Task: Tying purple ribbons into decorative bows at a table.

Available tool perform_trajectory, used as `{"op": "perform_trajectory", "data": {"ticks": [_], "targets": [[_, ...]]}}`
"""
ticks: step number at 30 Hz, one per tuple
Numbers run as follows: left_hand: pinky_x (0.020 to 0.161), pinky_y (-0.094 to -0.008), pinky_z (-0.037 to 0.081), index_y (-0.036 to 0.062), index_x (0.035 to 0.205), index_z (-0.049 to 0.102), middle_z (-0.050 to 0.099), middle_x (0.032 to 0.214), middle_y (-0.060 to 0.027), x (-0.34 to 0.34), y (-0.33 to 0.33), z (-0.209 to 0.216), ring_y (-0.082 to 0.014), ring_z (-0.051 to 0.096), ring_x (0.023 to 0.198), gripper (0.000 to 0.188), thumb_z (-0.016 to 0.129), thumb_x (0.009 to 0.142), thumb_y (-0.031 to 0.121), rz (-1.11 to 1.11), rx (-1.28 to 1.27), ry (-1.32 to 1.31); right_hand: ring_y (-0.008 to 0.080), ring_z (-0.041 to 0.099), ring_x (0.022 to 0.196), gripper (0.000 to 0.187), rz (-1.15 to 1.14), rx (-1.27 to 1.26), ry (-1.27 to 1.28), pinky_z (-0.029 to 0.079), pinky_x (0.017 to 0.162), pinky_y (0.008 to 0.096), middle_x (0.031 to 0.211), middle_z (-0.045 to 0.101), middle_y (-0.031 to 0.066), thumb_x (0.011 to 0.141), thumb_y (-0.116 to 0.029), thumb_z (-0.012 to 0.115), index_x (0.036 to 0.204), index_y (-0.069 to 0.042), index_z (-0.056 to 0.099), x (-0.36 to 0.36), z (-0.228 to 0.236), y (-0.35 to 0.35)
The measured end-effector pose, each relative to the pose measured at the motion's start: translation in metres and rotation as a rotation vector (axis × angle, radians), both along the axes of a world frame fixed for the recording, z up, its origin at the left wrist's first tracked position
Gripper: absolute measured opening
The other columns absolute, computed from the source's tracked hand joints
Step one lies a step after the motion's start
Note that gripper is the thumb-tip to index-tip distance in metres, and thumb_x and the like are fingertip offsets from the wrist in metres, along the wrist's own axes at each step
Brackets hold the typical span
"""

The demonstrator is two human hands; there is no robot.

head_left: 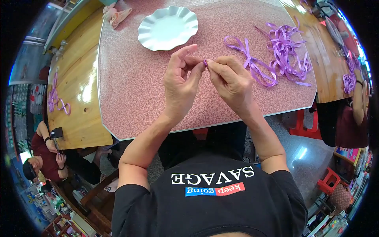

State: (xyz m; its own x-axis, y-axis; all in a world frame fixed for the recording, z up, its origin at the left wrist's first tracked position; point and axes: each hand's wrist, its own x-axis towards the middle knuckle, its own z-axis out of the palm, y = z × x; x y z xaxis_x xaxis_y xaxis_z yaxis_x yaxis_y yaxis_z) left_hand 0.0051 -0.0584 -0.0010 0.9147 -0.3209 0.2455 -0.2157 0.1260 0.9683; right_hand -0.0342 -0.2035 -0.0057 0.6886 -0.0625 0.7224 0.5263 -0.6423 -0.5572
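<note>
My left hand [181, 85] and my right hand [233, 82] meet over the pink speckled tabletop, fingertips almost touching. Between them is a tiny bit of purple ribbon [205, 63], pinched by thumb and index finger on both sides. The other fingers of my left hand are raised and loosely bent; those of my right are curled in. Just right of my right hand lies a looped purple ribbon [248, 61] with a knot at its middle. Whether it joins the bit in my fingers I cannot tell. Beyond it sits a tangled pile of purple ribbons [287, 53].
A white plate with a wavy rim [167, 29] stands beyond my hands, and a pinkish cloth [117, 16] lies at the far left. More ribbon [59, 100] is on the wooden table at left. One person [47, 158] sits at left, another [351, 122] at right. Red stools [306, 125] stand below.
</note>
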Motion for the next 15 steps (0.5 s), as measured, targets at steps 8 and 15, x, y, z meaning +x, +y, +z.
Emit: {"op": "perform_trajectory", "data": {"ticks": [8,15], "targets": [[0.072,-0.0224,0.047,0.0017,0.133,0.041,0.057,0.092,-0.0045,0.002,-0.01,-0.004,-0.0089,0.056,0.082,0.051,0.057,0.087,-0.01,0.042,-0.007,-0.149,0.0067,0.056,0.066,0.007,0.005,0.262,0.221,0.045,0.055,0.0211,0.082,0.064,0.0049,0.084,0.002,0.069,0.091,0.002,0.069,-0.005,0.012,0.004],[0.071,-0.0239,0.048,0.0019,0.126,0.046,0.059,0.089,-0.004,0.001,-0.008,-0.011,-0.0091,0.057,0.08,0.044,0.06,0.086,-0.008,0.026,0.041,-0.163,0.0014,0.051,0.067,0.007,0.053,0.501,0.482,0.041,0.056,0.0187,0.076,0.06,-0.0035,0.091,-0.006,0.064,0.093,0.001,0.067,-0.006,0.012,0.002]]}}
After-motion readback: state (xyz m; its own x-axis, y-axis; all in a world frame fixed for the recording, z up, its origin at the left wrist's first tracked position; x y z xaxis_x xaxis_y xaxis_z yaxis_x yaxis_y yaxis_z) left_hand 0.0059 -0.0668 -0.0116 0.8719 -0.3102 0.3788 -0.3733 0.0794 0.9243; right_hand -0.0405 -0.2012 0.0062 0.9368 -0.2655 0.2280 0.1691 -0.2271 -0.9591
